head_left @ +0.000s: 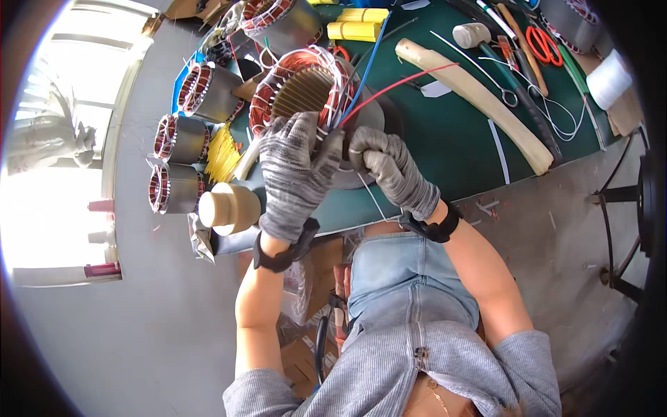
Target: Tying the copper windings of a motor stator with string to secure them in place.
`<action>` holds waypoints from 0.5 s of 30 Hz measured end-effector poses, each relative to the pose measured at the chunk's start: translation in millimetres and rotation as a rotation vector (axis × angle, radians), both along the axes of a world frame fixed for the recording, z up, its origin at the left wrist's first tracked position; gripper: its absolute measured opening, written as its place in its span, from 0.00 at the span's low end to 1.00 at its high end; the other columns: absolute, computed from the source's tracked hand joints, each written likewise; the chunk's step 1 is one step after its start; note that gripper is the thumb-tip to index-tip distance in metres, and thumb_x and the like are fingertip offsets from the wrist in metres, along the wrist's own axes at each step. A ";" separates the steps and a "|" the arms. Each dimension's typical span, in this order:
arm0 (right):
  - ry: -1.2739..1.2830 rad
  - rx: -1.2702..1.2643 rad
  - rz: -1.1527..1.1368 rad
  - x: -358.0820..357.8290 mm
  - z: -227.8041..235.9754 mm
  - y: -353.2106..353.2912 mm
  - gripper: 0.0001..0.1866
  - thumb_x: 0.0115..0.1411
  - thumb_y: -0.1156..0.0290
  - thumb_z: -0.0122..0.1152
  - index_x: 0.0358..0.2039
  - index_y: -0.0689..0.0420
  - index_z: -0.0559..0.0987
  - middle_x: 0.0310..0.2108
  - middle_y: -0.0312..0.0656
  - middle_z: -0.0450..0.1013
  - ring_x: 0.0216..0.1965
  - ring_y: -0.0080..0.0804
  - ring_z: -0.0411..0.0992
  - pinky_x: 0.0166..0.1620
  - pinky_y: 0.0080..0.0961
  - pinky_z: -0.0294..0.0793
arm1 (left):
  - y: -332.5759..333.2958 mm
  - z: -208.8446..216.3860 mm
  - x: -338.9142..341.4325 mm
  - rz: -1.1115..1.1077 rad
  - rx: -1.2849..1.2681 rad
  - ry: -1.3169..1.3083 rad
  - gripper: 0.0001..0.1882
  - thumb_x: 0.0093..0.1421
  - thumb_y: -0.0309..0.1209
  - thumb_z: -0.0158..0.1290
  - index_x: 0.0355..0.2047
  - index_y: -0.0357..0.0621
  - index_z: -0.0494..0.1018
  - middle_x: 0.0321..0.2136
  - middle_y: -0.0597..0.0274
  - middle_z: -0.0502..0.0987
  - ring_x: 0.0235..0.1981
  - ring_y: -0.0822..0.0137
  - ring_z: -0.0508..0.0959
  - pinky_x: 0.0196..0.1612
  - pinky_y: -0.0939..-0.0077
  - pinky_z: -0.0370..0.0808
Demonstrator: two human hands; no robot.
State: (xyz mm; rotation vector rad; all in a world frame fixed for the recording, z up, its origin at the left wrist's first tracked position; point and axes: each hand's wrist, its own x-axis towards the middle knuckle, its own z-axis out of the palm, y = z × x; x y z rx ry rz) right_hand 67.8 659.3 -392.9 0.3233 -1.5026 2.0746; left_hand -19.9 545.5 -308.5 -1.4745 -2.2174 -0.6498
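A motor stator lies on the green table, its ring of copper windings laced with white cord and its slotted bore facing up and toward the left. Both my hands wear grey knitted gloves. My left hand grips the near edge of the windings, fingers over the rim and thumb toward the lead wires. Close beside it, my right hand is curled closed at the stator's near right side. A thin white cord runs down from under that fist. Red and blue lead wires rise between my hands.
More stators stand along the left, one behind. A cream cylindrical block sits at the near left edge, beside yellow strips. Rightward lie a long wooden bat, a mallet, red-handled scissors and a white cord spool.
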 end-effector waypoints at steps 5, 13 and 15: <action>-0.016 0.082 -0.001 6.5 4.9 -5.3 0.14 0.59 0.61 0.46 0.27 0.60 0.67 0.22 0.34 0.60 0.22 0.22 0.57 0.28 0.21 0.60 | -11.1 8.1 2.5 -0.011 -0.039 -0.288 0.13 0.48 0.29 0.58 0.33 0.37 0.70 0.20 0.59 0.68 0.25 0.58 0.69 0.31 0.64 0.64; -0.213 -1.063 0.244 39.1 9.2 16.7 0.13 0.62 0.59 0.46 0.35 0.53 0.74 0.22 0.28 0.66 0.12 0.11 0.52 0.12 0.13 0.50 | -7.9 -9.0 -4.6 0.019 -0.050 0.116 0.14 0.46 0.29 0.57 0.34 0.39 0.70 0.20 0.59 0.67 0.26 0.58 0.68 0.35 0.64 0.62; -0.280 -1.046 0.095 54.0 -5.9 8.2 0.14 0.63 0.58 0.47 0.37 0.53 0.74 0.20 0.28 0.65 0.12 0.11 0.54 0.13 0.12 0.52 | -4.7 -8.5 -5.3 0.003 -0.018 0.083 0.15 0.46 0.30 0.57 0.34 0.39 0.69 0.20 0.59 0.66 0.26 0.57 0.69 0.35 0.63 0.62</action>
